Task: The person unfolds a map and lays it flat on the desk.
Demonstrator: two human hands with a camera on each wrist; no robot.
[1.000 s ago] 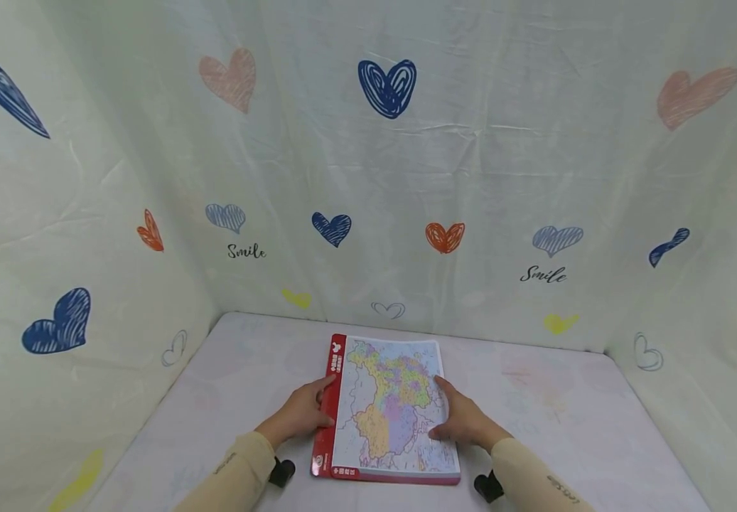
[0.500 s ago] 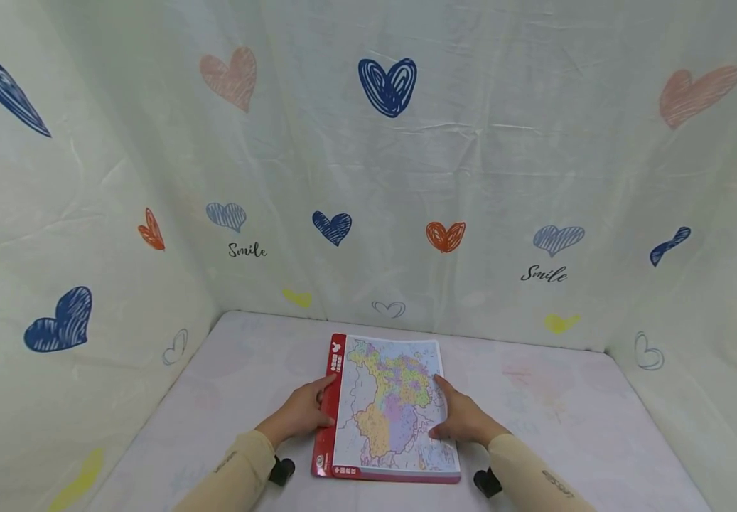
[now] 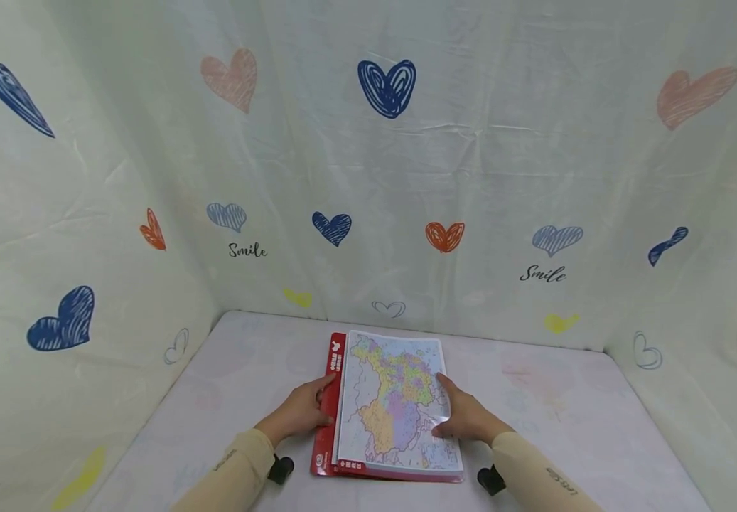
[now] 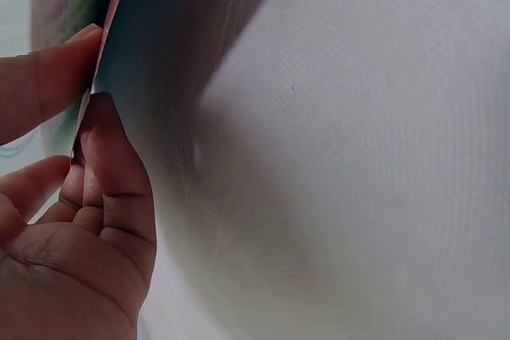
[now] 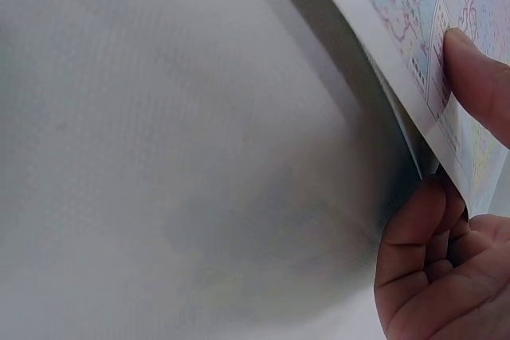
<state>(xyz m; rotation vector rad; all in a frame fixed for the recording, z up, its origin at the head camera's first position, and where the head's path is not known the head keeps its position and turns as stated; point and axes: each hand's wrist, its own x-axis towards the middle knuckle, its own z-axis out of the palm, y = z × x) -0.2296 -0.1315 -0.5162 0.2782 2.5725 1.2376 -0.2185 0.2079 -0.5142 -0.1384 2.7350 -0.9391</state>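
Observation:
A map with coloured regions lies in the middle of the table, over a red cover that shows as a strip along its left side. My left hand pinches that red edge, thumb above and curled fingers beneath in the left wrist view. At the opposite side my right hand pinches the map's edge, its thumb pressing on the printed face. The right wrist view shows the curled fingers under the white margin, where the sheet parts from a darker layer below. Most of the cover is hidden.
The table has a pale cloth, with a curtain of printed hearts rising behind it and at both sides. Black wrist devices, one by the left sleeve and one by the right sleeve, sit close over the tabletop.
The map has shifted slightly right and up against the red cover, so a gap has opened beside the red strip. My right hand has moved slightly right with it; the left stays put.

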